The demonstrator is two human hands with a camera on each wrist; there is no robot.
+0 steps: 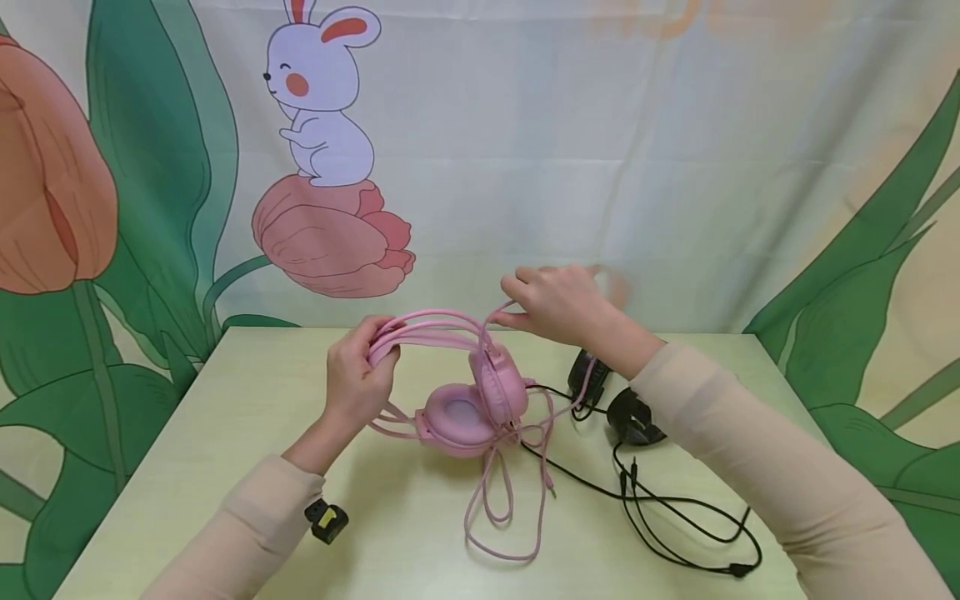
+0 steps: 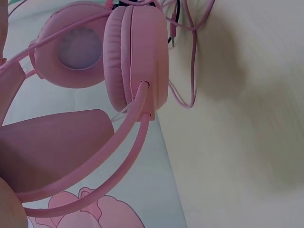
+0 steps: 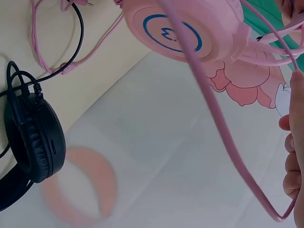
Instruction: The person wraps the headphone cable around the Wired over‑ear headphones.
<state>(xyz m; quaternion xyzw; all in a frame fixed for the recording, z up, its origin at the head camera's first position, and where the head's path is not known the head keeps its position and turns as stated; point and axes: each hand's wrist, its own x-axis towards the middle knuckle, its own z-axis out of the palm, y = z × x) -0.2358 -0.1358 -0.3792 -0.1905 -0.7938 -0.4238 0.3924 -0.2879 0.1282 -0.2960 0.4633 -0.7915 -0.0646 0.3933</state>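
Pink headphones (image 1: 502, 387) are held up over the table by my left hand (image 1: 358, 375), whose fingers and thumb grip the headband (image 1: 431, 329). Both ear cups hang toward the right; the left wrist view shows one ear cup (image 2: 142, 61) edge-on and the inner pad of the other. My right hand (image 1: 558, 304) is raised above and right of the cups, with a pink cable (image 3: 223, 123) pinched in its curled fingers. More pink cable (image 1: 540, 533) dangles in loops below the cups, with a plug at one end.
Black headphones (image 3: 35, 137) lie on the table's right side, partly behind my right forearm. Their black cable (image 1: 690, 500) spreads toward the front right. A small black-and-yellow object (image 1: 327, 521) is by my left sleeve. A printed curtain (image 1: 525, 167) hangs behind the table (image 1: 247, 400).
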